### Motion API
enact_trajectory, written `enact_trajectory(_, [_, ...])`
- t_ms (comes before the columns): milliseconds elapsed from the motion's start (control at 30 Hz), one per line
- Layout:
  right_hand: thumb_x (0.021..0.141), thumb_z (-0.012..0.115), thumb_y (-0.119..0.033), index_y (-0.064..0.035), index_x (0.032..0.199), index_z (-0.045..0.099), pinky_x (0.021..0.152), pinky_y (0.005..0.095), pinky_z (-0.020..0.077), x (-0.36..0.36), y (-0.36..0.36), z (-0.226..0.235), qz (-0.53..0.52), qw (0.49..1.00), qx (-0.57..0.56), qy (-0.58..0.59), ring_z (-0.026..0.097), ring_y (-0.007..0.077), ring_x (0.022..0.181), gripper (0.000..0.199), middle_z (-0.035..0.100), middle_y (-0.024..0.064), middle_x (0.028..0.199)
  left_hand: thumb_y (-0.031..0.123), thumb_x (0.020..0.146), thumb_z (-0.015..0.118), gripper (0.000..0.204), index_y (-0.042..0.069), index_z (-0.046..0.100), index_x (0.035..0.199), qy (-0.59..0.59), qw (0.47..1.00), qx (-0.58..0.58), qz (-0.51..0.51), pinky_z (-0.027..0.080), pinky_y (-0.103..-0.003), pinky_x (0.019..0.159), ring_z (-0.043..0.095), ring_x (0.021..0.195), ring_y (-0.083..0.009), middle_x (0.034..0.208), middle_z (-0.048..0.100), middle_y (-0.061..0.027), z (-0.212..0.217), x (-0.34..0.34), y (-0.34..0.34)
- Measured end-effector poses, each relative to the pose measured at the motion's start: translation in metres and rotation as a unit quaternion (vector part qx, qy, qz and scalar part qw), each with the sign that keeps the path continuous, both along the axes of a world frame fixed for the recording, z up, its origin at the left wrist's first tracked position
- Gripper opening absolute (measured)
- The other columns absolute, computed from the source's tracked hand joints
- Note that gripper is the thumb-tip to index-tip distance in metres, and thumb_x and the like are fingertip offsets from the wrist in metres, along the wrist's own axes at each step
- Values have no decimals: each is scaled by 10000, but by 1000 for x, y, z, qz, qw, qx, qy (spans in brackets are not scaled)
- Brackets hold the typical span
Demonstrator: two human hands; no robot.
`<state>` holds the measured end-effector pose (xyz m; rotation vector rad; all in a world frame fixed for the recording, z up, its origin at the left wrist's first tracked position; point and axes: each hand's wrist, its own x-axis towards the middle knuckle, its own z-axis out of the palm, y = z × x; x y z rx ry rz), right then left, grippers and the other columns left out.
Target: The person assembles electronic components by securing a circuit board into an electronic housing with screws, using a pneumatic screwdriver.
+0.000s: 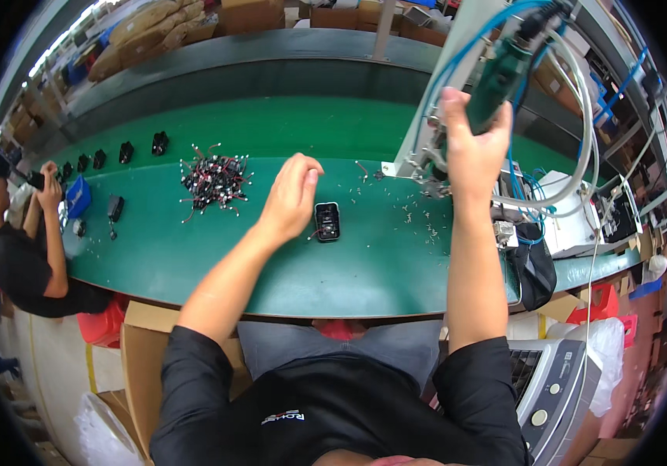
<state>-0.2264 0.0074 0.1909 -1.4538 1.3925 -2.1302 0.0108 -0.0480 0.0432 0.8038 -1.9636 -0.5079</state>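
My right hand (475, 155) is raised at the right, thumb and fingers closed around the lower part of a green power screwdriver (500, 81) hanging from a cable. My left hand (293, 196) hovers over the green bench with its fingers curled together; whatever may be inside them is hidden. Just right of it lies a small black open housing (327, 222) with a pale rim and a thin red wire at its left edge. A heap of small black parts with red and black wires (215, 180) sits farther left.
Small screws (419, 221) are scattered right of the housing. A metal stand (430, 167) with hoses rises at the right. Black parts (126, 151) line the bench's far left. A co-worker (19, 248) works there beside a blue bin (78, 196). A white machine (570, 217) stands far right.
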Motion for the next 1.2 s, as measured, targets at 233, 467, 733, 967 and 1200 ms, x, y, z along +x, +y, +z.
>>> enact_trajectory(233, [1000, 683, -322, 21, 1262, 565, 770, 304, 541, 14, 14, 19, 71, 997, -23, -33, 677, 170, 781, 447, 670, 76, 931, 402, 537, 967, 1299, 112, 245, 1577, -131, 962, 172, -168, 236, -509, 1200, 340, 1440, -371, 1491, 414, -161, -32, 46, 3])
enact_trajectory(467, [1070, 376, -574, 26, 1184, 556, 688, 348, 543, 42, 15, 23, 125, 989, -58, -47, 574, 196, 700, 636, 589, 78, 774, 476, 532, 955, 1153, 71, 387, 1450, -164, 983, 64, -57, 272, -522, 1124, 466, 1311, -359, 1338, 530, -148, -50, 12, 29])
enact_trajectory(733, [932, 240, -836, 60, 1261, 489, 551, 363, 555, 49, 5, -2, 128, 991, -25, -8, 553, 198, 584, 986, 552, 73, 656, 499, 590, 914, 977, 80, 513, 1377, -151, 986, 32, -70, 285, -494, 1079, 481, 1277, -305, 1282, 559, -105, -39, 6, 40])
enact_trajectory(967, [919, 254, -853, 50, 1234, 498, 577, 341, 548, 34, 13, 1, 136, 991, -7, -5, 539, 189, 585, 987, 543, 67, 671, 544, 591, 878, 875, 147, 603, 1320, -149, 979, 8, -137, 299, -510, 1052, 470, 1274, -295, 1307, 539, -84, -39, -3, 36])
enact_trajectory(1200, [952, 248, -817, 32, 1241, 505, 547, 327, 518, 30, 13, -4, 135, 991, 0, -17, 542, 193, 578, 933, 531, 65, 677, 263, 739, 824, 316, 187, 721, 1028, -115, 978, -52, -168, 309, -511, 1022, 472, 1237, -297, 1274, 549, -64, -38, -9, 37])
